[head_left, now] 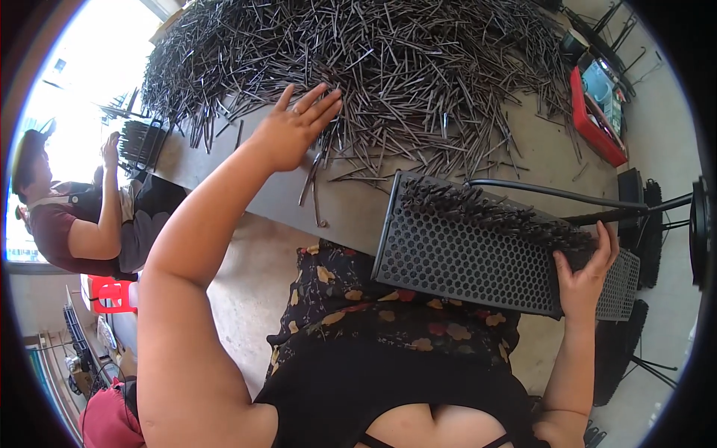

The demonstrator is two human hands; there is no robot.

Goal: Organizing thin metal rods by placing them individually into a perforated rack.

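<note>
My left hand (295, 131) is stretched out over the near edge of a large heap of thin black sticks (373, 82) on the table. Its fingers are straight and slightly apart, with nothing held in them. In front of me a black perforated rack (470, 261) lies tilted at the table's near edge. Rows of short black sticks (493, 213) stand in the holes along its far side; the rest of the visible holes are unfilled. My right hand (586, 272) grips the rack's right end, thumb on the near side and fingers round the far corner.
A red tray (597, 123) with small items sits at the table's right. Beside it stands a dark cup (573, 43). A black curved metal arm (553, 189) reaches in from the right behind the rack. At left a co-worker (75, 216) sits beside another filled rack (140, 142).
</note>
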